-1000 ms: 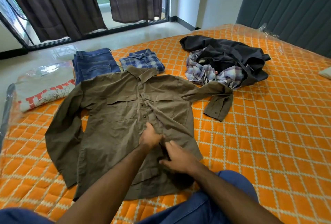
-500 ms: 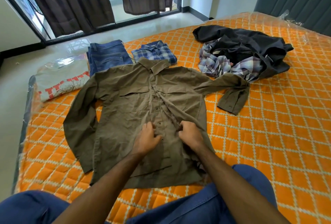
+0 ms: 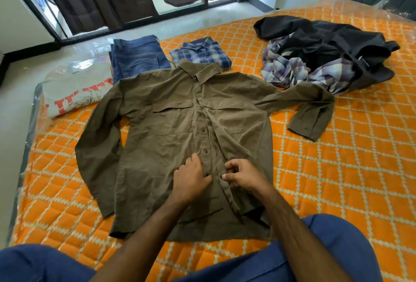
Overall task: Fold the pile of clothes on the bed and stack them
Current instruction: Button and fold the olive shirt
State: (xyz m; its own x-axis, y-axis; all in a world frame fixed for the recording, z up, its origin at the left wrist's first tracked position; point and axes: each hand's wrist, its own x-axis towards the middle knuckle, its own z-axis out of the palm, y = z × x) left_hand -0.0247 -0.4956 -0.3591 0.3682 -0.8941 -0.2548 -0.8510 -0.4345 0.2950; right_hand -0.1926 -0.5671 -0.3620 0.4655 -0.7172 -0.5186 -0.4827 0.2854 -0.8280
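Buttoning the olive-brown long-sleeved cotton shirt [image 3: 180, 137]: right hand [image 3: 244, 177] pinches its placket edge, left hand [image 3: 191, 178] presses flat at nine o'clock; next, threading that button.

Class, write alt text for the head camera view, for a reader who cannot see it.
Two hands work at the button strip of an olive shirt spread flat on an orange mattress: the left hand rests on it, the right hand pinches the placket. Beyond lie folded jeans, two folded shirts and an unfolded pile.
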